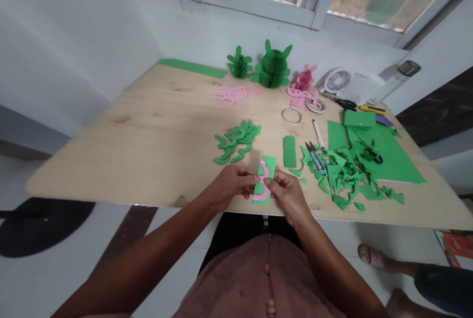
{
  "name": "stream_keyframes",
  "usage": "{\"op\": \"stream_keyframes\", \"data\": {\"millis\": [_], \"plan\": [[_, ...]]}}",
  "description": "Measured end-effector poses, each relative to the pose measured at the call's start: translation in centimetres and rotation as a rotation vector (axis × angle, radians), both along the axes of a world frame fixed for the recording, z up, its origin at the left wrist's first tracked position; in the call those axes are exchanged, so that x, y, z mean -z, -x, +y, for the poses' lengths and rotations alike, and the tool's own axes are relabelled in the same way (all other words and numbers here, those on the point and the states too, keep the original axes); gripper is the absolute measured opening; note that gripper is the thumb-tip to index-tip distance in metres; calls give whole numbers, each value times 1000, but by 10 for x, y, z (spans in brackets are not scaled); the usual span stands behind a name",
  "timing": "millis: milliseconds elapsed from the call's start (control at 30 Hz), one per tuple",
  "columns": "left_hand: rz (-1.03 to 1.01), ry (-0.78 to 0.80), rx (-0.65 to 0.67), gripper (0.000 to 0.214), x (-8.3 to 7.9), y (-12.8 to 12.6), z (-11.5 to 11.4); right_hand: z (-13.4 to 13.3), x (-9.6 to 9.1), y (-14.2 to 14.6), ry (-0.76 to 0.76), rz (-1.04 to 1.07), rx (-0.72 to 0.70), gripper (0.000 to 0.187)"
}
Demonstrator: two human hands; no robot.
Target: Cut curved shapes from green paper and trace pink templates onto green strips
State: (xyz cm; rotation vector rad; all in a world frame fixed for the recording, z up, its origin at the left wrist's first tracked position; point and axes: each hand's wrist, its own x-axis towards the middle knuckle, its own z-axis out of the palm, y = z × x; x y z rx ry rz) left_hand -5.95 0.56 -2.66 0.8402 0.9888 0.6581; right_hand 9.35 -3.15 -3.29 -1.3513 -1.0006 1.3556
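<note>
A curvy pink paper cutout [263, 195] lies against a green paper strip [270, 163] near the table's front edge. My left hand [236, 182] pinches the left side of both, thumb on top. From the right, my right hand [286, 190] grips their other side, its thumb pressing on the pink shape. Just beyond my left hand is a pile of wavy green paper cutouts [238, 141]. A stack of green paper strips [289, 151] sits beyond my right hand. Thread snips [317, 159] rest beside green paper scraps [342, 175] to the right.
Pink cutouts [232, 95] lie farther back. Green honeycomb paper figures [273, 69] and a pink one [305, 79] stand by the wall. A tape roll [315, 106], white pen [318, 133], black scissors [343, 103], yellow cutter [372, 109] and small fan [337, 80] are at right. Another person's foot [371, 255] shows below.
</note>
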Motion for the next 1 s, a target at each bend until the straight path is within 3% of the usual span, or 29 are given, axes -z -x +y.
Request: {"op": "stream_keyframes", "data": {"millis": [1000], "plan": [[-14,-5,31,24,0,6,5,4,0,2,21,-11,26,19]]}}
